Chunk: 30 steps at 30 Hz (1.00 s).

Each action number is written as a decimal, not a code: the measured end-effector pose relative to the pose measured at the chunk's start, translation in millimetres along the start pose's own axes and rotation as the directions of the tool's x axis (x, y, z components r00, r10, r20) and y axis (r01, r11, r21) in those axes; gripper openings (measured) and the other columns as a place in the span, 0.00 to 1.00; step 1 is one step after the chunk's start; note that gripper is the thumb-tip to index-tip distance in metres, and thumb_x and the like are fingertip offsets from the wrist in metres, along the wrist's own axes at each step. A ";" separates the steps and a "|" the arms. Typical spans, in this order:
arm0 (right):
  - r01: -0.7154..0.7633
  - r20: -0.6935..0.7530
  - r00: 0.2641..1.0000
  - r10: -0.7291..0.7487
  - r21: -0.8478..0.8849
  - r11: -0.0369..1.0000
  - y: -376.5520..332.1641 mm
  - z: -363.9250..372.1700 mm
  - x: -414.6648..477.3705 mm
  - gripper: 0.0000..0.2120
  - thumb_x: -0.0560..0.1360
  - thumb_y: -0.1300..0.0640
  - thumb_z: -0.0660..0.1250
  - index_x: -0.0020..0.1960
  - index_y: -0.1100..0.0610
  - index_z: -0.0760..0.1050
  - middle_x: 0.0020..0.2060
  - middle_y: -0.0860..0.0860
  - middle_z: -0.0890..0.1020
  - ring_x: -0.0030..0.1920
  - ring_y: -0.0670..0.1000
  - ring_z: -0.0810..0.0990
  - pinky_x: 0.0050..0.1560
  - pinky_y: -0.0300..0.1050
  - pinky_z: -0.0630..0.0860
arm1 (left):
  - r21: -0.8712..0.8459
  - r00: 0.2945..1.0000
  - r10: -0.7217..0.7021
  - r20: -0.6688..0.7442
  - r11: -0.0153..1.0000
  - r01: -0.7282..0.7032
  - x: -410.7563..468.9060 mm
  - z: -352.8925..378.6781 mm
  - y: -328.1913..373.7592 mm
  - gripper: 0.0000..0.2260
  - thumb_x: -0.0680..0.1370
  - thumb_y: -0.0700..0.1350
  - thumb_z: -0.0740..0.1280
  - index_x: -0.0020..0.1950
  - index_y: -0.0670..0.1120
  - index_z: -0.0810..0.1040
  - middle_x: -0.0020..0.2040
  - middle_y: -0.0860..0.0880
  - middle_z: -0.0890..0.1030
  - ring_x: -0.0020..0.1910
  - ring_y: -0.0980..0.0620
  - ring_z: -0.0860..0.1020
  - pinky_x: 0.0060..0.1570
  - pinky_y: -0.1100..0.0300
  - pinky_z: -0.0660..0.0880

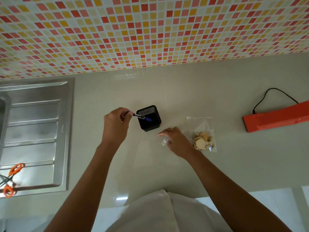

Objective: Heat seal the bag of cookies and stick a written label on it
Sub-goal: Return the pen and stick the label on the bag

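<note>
A clear plastic bag of round pale cookies lies flat on the counter, right of centre. My left hand holds a blue pen by its end, the pen's tip over the mouth of a black mesh pen holder. My right hand rests on the counter just left of the bag, fingers on a small white written label. An orange heat sealer with a black cord lies at the right edge.
A steel sink drainboard fills the left side, with orange-handled scissors on its near corner. A tiled wall rises behind the grey counter. My white garment shows at the bottom.
</note>
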State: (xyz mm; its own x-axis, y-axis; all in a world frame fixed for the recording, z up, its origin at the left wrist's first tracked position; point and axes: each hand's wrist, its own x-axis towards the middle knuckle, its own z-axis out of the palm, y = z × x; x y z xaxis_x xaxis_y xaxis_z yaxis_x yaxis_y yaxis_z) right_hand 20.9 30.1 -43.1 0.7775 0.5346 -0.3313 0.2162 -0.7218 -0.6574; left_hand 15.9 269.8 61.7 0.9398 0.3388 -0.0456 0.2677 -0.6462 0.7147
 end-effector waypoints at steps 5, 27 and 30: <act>-0.034 0.038 0.999 0.034 0.005 0.999 4.5 -5.0 0.2 0.23 0.74 0.68 0.64 0.65 0.49 0.76 0.55 0.48 0.79 0.57 0.49 0.72 0.54 0.39 0.71 | 0.020 0.995 -0.083 0.062 0.996 0.082 -7.7 17.6 -5.6 0.05 0.77 0.45 0.70 0.44 0.44 0.82 0.34 0.51 0.79 0.29 0.56 0.73 0.32 0.68 0.67; -0.035 0.005 0.999 0.040 0.598 0.801 -50.3 -56.5 -29.8 0.09 0.80 0.57 0.67 0.44 0.60 0.81 0.33 0.54 0.79 0.35 0.45 0.74 0.38 0.36 0.69 | -0.334 0.885 -0.045 0.463 0.916 0.222 -42.0 19.1 29.4 0.04 0.78 0.43 0.69 0.47 0.48 0.83 0.39 0.51 0.83 0.31 0.56 0.76 0.31 0.62 0.72; -0.090 0.100 0.995 0.030 0.674 0.733 -58.5 -68.5 -34.9 0.14 0.82 0.61 0.61 0.38 0.58 0.77 0.31 0.51 0.76 0.33 0.48 0.71 0.34 0.39 0.65 | -0.432 0.820 -0.035 0.571 0.837 0.336 -40.7 14.2 30.7 0.06 0.79 0.42 0.67 0.51 0.44 0.83 0.43 0.46 0.83 0.35 0.53 0.77 0.32 0.58 0.73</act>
State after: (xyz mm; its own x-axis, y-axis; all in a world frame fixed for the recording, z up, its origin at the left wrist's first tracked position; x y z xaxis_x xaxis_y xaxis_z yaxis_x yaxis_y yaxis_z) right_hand 21.6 23.6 53.4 0.7206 0.5538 -0.4173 -0.3098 -0.2812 -0.9083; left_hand -11.1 226.5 75.5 0.8831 -0.0899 -0.4605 0.4478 -0.1317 0.8844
